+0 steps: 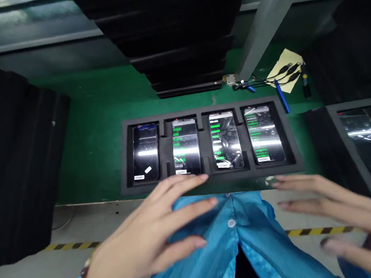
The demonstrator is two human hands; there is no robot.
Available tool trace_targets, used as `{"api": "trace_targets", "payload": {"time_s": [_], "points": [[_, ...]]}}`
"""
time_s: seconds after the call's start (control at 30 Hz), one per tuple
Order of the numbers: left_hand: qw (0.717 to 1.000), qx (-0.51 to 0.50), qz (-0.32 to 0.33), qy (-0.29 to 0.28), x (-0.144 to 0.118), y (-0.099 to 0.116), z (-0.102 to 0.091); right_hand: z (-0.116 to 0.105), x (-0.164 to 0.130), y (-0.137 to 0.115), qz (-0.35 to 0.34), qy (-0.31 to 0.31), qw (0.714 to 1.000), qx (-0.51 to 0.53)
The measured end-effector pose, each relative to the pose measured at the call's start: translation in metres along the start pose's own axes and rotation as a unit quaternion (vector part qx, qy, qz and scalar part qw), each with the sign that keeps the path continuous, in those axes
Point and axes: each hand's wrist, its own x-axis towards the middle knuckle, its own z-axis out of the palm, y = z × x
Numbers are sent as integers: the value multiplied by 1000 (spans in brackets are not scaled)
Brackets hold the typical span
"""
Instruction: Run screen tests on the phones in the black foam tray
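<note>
A dark foam tray [212, 178] lies along the front edge of the green table, holding several smartphones in a row of slots. The leftmost smartphone [145, 152] has a dark screen with a small white sticker on it. Green lines of text show on the lit screens of the middle-left smartphone [185, 145], the middle-right smartphone [225, 139] and the rightmost smartphone [265, 134]. My left hand [139, 233] is open, fingers spread, at the tray's front edge beneath the middle-left smartphone. Somewhat blurred, my right hand [348, 214] hovers open off the tray's front right corner, holding nothing.
A second foam tray [349, 138] with smartphones sits at the right. Behind stand a grey post [272, 17], black cables [272, 80], a yellow paper [285, 60], a blue pen-like tool [282, 96] and a screwdriver-like tool [305, 83]. Black curtains [176, 33] hang at the back and sides.
</note>
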Motion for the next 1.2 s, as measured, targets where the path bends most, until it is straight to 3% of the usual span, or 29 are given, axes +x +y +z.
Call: {"api": "trace_targets", "payload": {"time_s": [0.07, 0.17, 0.23, 0.37, 0.53, 0.77, 0.93, 1.07, 1.2], "points": [[996, -2, -33, 85, -2, -14, -1, 2, 5, 15, 61, 109, 992, 22], [976, 48, -79, 196, 3, -43, 15, 26, 30, 42, 95, 217, 972, 15], [960, 90, -102, 246, 5, -59, 29, 44, 42, 57, 92, 245, 965, 5], [942, 113, -123, 290, 4, -78, 53, 66, 47, 70, 94, 278, 956, -13], [936, 109, -109, 317, 3, -84, 73, 74, 36, 69, 96, 304, 947, -34], [928, 112, -111, 338, 3, -83, 76, 85, 20, 73, 63, 292, 947, -120], [933, 113, -103, 326, -2, -83, 79, 93, 41, 50, 26, 286, 950, -119], [939, 108, -93, 314, -8, -84, 80, 97, 66, 31, -23, 208, 972, -103], [950, 103, -76, 284, -9, -80, 77, 96, 71, 31, -35, 229, 968, -96]]}}
